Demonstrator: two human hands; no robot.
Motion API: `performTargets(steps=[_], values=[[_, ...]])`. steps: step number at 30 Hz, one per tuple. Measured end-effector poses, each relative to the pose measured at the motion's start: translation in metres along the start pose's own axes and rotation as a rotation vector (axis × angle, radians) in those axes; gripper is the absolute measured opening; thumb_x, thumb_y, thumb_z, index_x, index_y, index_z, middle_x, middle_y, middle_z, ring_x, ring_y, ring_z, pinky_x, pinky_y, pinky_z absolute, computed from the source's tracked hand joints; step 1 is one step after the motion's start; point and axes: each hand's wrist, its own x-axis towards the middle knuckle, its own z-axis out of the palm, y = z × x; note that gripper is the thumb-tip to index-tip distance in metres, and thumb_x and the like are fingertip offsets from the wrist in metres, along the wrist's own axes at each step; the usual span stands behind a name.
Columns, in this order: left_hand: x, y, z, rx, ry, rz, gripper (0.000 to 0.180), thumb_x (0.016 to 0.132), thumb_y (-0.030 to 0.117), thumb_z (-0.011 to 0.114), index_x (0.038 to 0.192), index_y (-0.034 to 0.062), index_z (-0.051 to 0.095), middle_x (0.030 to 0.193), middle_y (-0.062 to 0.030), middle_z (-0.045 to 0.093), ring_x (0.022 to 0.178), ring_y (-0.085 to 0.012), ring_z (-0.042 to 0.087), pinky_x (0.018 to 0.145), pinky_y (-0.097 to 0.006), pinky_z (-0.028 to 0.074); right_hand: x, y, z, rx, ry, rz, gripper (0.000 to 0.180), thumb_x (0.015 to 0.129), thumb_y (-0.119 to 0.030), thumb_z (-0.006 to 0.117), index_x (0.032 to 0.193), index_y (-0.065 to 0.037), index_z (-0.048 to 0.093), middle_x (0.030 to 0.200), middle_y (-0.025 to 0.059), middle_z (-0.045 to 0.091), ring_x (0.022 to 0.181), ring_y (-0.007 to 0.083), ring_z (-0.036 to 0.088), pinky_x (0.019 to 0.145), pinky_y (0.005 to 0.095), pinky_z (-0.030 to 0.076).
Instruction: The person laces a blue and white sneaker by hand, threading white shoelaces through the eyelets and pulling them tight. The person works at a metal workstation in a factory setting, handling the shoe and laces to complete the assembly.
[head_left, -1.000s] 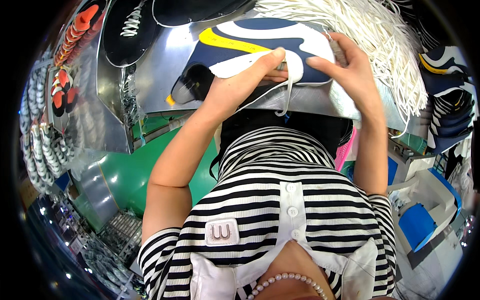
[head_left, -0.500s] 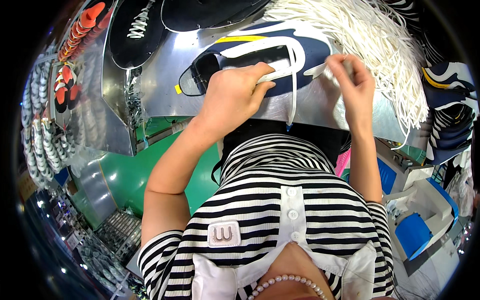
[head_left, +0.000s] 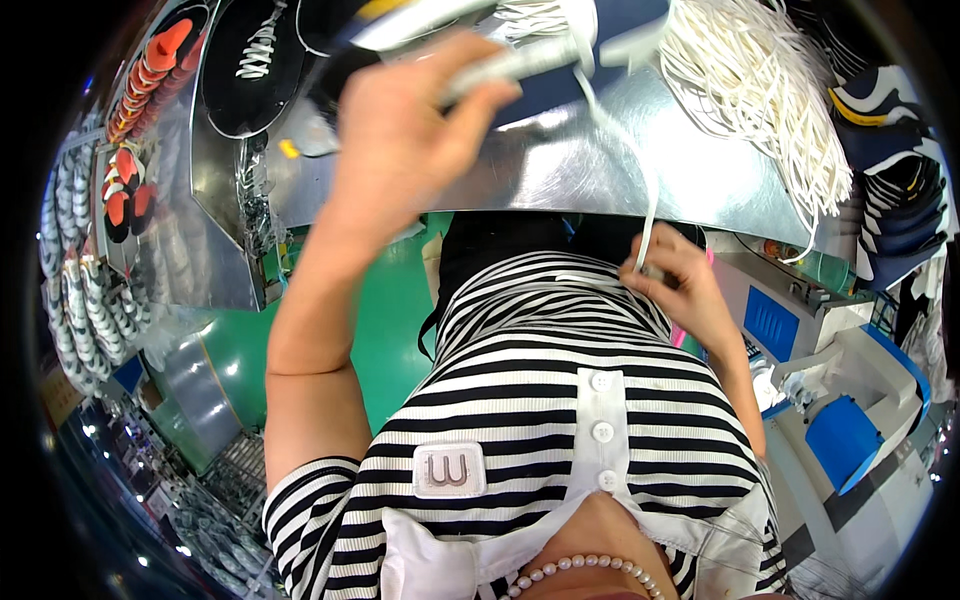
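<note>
A navy shoe upper (head_left: 545, 95) with white and yellow parts is lifted over the metal worktop, partly smeared by motion. My left hand (head_left: 405, 140) is closed on its white eyelet edge, thumb on the near side. From that edge a white shoelace (head_left: 648, 180) runs down past the worktop's front rim. Near my waist, my right hand (head_left: 680, 285) pinches the lace between bent fingers, with a short end sticking out to its left. Motion blur hides how the lace passes through the eyelets.
The metal worktop (head_left: 400, 190) carries a big heap of white laces (head_left: 760, 110) at right. A black laced upper (head_left: 250, 70) lies at far left. Navy shoe uppers (head_left: 905, 200) are stacked at right, above a grey and blue machine (head_left: 840, 440). Orange-and-black shoe parts (head_left: 150, 75) hang at left.
My right hand has come down from beside the upper to my waist, drawing the lace out long. My left hand has moved up and left, lifting and tilting the upper.
</note>
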Motion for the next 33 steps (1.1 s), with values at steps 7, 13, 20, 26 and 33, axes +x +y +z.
performTargets(steps=[7,13,20,26,33], values=[[-0.015,-0.016,0.032,0.107,-0.338,-0.039,0.024,0.09,0.024,0.067,0.109,0.0077,0.067,0.083,-0.0161,0.068,0.075,-0.0347,0.065,0.067,-0.041,0.05,0.097,-0.047,-0.014,0.266,0.297,-0.142,0.019,0.09,-0.019,0.071,0.096,-0.001,0.072,0.077,0.0021,0.067,0.069,0.0043,0.055,0.063,0.0195,0.043],[0.003,0.003,0.027,0.231,-0.306,0.074,0.022,0.092,0.024,0.064,0.107,0.0082,0.068,0.087,-0.0141,0.069,0.078,-0.0317,0.066,0.069,-0.04,0.05,0.151,-0.051,-0.033,0.144,0.236,-0.221,0.018,0.091,-0.013,0.069,0.103,0.0,0.069,0.079,-0.0005,0.06,0.072,0.0043,0.053,0.064,0.0207,0.042],[0.02,0.002,0.059,0.166,-0.306,-0.13,0.021,0.088,0.03,0.069,0.089,0.0086,0.074,0.069,-0.0085,0.067,0.063,-0.0243,0.065,0.061,-0.033,0.049,0.163,-0.054,-0.03,0.362,0.336,-0.122,0.033,0.089,-0.012,0.071,0.118,-0.002,0.06,0.076,-0.006,0.048,0.071,0.0024,0.043,0.06,0.021,0.039],[0.018,-0.007,0.074,0.213,-0.113,-0.053,0.022,0.087,0.029,0.072,0.083,0.0068,0.072,0.068,-0.0066,0.067,0.058,-0.0199,0.063,0.056,-0.03,0.048,0.11,-0.026,-0.02,0.301,0.272,-0.033,0.016,0.095,-0.014,0.064,0.099,0.001,0.06,0.078,0.005,0.066,0.072,0.0087,0.062,0.065,0.0229,0.048],[0.019,-0.009,0.076,0.191,-0.086,0.032,0.018,0.086,0.024,0.074,0.083,0.0064,0.072,0.068,-0.0069,0.067,0.057,-0.0199,0.064,0.055,-0.029,0.047,0.108,-0.019,-0.013,0.12,0.264,-0.097,0.014,0.092,-0.013,0.065,0.091,0.0,0.06,0.071,0.0088,0.068,0.063,0.0172,0.066,0.058,0.0283,0.05]])
